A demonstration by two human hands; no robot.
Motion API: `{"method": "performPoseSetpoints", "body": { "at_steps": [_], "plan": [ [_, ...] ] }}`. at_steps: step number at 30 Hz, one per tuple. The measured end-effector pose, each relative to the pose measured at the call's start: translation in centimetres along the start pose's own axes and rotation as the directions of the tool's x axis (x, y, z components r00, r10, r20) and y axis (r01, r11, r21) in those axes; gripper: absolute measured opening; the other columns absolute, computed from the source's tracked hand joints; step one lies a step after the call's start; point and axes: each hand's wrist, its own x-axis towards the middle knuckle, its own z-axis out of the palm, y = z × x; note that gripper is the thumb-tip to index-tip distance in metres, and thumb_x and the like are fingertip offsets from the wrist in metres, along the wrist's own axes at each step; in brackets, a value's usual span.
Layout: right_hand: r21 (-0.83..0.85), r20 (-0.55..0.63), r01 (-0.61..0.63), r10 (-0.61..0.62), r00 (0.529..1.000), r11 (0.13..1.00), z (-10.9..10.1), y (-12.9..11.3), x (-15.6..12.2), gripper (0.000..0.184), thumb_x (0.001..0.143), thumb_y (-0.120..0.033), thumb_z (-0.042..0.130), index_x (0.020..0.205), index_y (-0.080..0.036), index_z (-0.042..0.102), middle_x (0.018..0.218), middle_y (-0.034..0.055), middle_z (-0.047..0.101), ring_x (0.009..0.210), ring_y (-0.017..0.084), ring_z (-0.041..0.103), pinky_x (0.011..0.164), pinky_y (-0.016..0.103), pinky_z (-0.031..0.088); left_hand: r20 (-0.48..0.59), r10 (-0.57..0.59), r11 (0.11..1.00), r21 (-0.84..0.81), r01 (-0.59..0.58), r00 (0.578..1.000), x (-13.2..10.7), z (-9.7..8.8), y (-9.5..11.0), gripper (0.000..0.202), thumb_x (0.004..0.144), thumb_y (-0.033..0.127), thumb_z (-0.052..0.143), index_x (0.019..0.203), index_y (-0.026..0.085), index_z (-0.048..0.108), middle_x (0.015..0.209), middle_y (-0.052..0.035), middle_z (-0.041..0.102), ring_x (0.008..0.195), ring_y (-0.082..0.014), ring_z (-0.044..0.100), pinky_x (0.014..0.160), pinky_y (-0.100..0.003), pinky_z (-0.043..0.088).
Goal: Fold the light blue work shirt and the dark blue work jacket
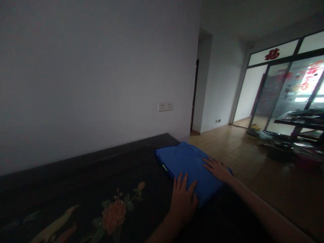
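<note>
Both the left hand (182,199) and the right hand (218,168) lie flat, fingers spread, on the folded blue cloth (188,165) atop the dark flowered table (101,182).

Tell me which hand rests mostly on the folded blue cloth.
The right hand, lying flat on the folded blue cloth; the left hand has only its fingers on it, palm over the dark surface.
</note>
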Motion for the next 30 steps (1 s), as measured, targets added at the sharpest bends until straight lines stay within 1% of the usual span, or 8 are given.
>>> {"method": "performPoseSetpoints", "body": {
  "at_steps": [4,10,14,17,21,24,27,30],
  "plan": [
    [-0.005,0.035,0.018,-0.018,0.999,1.000,0.7,-0.3,0.0,0.055,0.090,-0.056,0.022,0.141,-0.039,0.032,0.149,-0.0003,0.031,0.132,0.032,0.032,0.103,0.061,0.025,0.024,0.003,1.000,0.006,-0.003,1.000,0.1,0.1,-0.2,0.046,0.091,0.037,0.040,0.137,0.032,0.040,0.150,-0.0066,0.028,0.140,-0.0315,0.014,0.110,-0.059,0.016],
    [-0.001,0.038,0.013,-0.013,0.999,1.000,0.8,-0.2,0.0,0.054,0.089,-0.054,0.022,0.140,-0.038,0.033,0.149,0.0005,0.032,0.133,0.033,0.030,0.102,0.062,0.025,0.043,0.006,1.000,0.000,-0.006,0.999,0.0,-0.2,-0.3,0.047,0.091,0.035,0.040,0.138,0.033,0.038,0.151,-0.0053,0.026,0.140,-0.0301,0.012,0.111,-0.058,0.015],
    [-0.042,0.047,0.015,-0.013,0.999,0.999,-0.1,-0.8,-0.2,0.053,0.089,-0.053,0.026,0.138,-0.038,0.037,0.148,0.0023,0.033,0.133,0.035,0.029,0.101,0.065,0.021,0.039,0.009,0.999,-0.043,-0.007,0.999,0.1,-0.3,-0.3,0.048,0.090,0.036,0.041,0.138,0.032,0.038,0.151,-0.0048,0.026,0.141,-0.0289,0.011,0.111,-0.058,0.014],
    [-0.072,-0.022,-0.013,0.011,1.000,0.997,-1.6,-2.6,-0.5,0.049,0.089,-0.045,0.031,0.134,-0.033,0.045,0.147,0.0051,0.035,0.135,0.036,0.024,0.099,0.069,0.018,-0.017,-0.036,0.996,-0.078,0.035,0.999,0.3,-0.7,0.0,0.048,0.088,0.032,0.044,0.136,0.027,0.042,0.148,-0.0078,0.031,0.140,-0.0278,0.017,0.111,-0.057,0.015],
    [0.079,-0.233,0.003,0.016,0.972,0.997,-3.8,-7.7,-1.5,0.047,0.087,-0.028,0.033,0.132,-0.024,0.048,0.144,0.0094,0.039,0.135,0.031,0.026,0.102,0.064,0.022,-0.180,-0.180,0.973,-0.178,0.148,0.967,-0.8,-2.2,-0.2,0.040,0.088,0.021,0.040,0.126,0.022,0.051,0.139,-0.0085,0.044,0.134,-0.0230,0.033,0.112,-0.055,0.016],
    [0.333,-0.377,0.212,-0.077,0.923,0.919,-5.3,-13.2,-3.1,0.043,0.087,-0.031,0.035,0.124,-0.020,0.054,0.135,0.0112,0.047,0.130,0.027,0.036,0.105,0.052,0.028,-0.249,-0.241,0.945,-0.281,0.168,0.938,-3.3,-4.5,-1.6,0.037,0.086,0.018,0.040,0.119,0.022,0.054,0.131,-0.0071,0.052,0.127,-0.0200,0.041,0.113,-0.051,0.017],
    [0.571,-0.479,0.446,-0.162,0.863,0.689,-6.7,-19.6,-5.8,0.039,0.087,-0.038,0.039,0.116,-0.020,0.058,0.127,0.0114,0.054,0.124,0.025,0.043,0.106,0.046,0.030,-0.306,-0.334,0.896,-0.396,0.200,0.891,-7.3,-7.8,-3.7,0.034,0.087,0.021,0.039,0.115,0.021,0.056,0.123,-0.0080,0.057,0.119,-0.0192,0.048,0.108,-0.043,0.030],
    [0.783,-0.438,0.473,-0.182,0.880,0.405,-7.7,-26.1,-9.5,0.036,0.086,-0.043,0.044,0.112,-0.023,0.058,0.121,0.0085,0.058,0.117,0.025,0.049,0.103,0.046,0.035,-0.356,-0.512,0.807,-0.511,0.295,0.782,-12.3,-11.4,-5.4,0.029,0.086,0.029,0.042,0.106,0.019,0.061,0.110,-0.0088,0.063,0.109,-0.0219,0.055,0.099,-0.039,0.039]
  ]
}}
